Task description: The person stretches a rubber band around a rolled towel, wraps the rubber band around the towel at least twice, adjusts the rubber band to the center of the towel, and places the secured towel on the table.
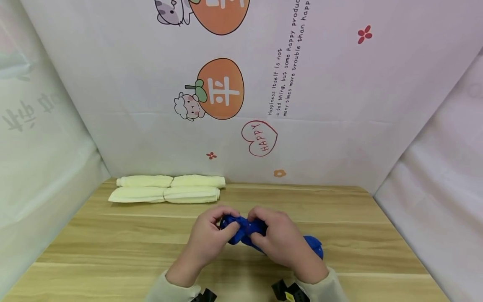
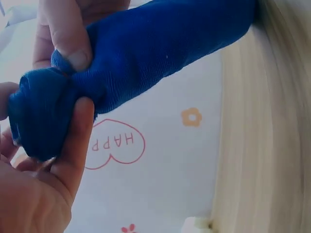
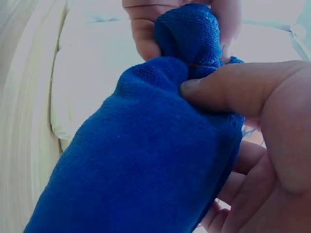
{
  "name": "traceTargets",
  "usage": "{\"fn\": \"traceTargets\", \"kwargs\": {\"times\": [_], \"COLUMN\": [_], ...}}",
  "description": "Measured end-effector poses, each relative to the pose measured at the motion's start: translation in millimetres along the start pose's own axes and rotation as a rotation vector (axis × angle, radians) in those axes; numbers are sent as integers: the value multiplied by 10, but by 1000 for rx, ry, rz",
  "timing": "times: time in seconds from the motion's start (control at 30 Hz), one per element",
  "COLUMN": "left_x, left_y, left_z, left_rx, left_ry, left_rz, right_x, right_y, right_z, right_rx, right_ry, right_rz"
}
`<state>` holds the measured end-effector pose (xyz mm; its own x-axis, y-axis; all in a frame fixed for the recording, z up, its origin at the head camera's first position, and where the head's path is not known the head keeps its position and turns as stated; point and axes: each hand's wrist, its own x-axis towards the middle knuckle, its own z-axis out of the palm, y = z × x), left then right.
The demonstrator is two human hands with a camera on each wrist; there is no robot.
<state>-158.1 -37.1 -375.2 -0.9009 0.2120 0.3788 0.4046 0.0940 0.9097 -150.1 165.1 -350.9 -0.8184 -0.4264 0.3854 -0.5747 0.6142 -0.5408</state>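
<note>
A blue towel (image 1: 314, 245), rolled long, is held in both hands above the table. Its narrow neck shows a thin orange-brown band (image 3: 198, 65) in the right wrist view. My left hand (image 1: 205, 237) grips the short bunched end, thumb on the near side, fingers behind. Just beside that neck, my right hand (image 1: 282, 239) pinches the longer part of the towel (image 3: 141, 145) between thumb and fingers. From there the long part runs back under the right hand and shows again past the wrist. Some fingertips are hidden behind the cloth.
Two pale yellow rolled towels (image 1: 141, 194), each drawn in at its middle, lie side by side at the back left of the wooden table (image 1: 113, 251). A printed white cloth (image 1: 320, 147) stands upright behind the table, with white cloth at both sides.
</note>
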Motion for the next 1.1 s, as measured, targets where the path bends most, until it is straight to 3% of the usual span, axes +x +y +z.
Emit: {"fn": "traceTargets", "kwargs": {"times": [0.1, 0.23, 0.3, 0.37, 0.5, 0.73, 0.93, 1.1], "left_x": [-2, -5, -3, 2, 12, 11, 27, 36], "left_y": [4, -13, -33, -43, -44, -42, -62, -23], "left_z": [-56, -128, -129, -125, -125, -155, -171, -177], "left_rx": [91, 192, 234, 261, 230, 80, 17, 58], "left_ry": [-84, -260, -298, -293, -220, -132, -79, -64], "left_rz": [93, 253, 312, 328, 265, 63, -1, -57], "right_x": [-6, -7, -6, -8, -13, -16, -2, -9], "right_y": [3, 13, 21, 26, 27, 16, -1, -19], "right_z": [-11, -22, -20, -19, -23, -32, -13, 5], "right_rx": [-13, -29, -31, -22, 9, 22, -31, -59], "right_ry": [-4, -5, -4, -9, -25, -26, 11, 80], "right_rz": [12, 9, 1, 2, 11, 3, -31, -68]}}
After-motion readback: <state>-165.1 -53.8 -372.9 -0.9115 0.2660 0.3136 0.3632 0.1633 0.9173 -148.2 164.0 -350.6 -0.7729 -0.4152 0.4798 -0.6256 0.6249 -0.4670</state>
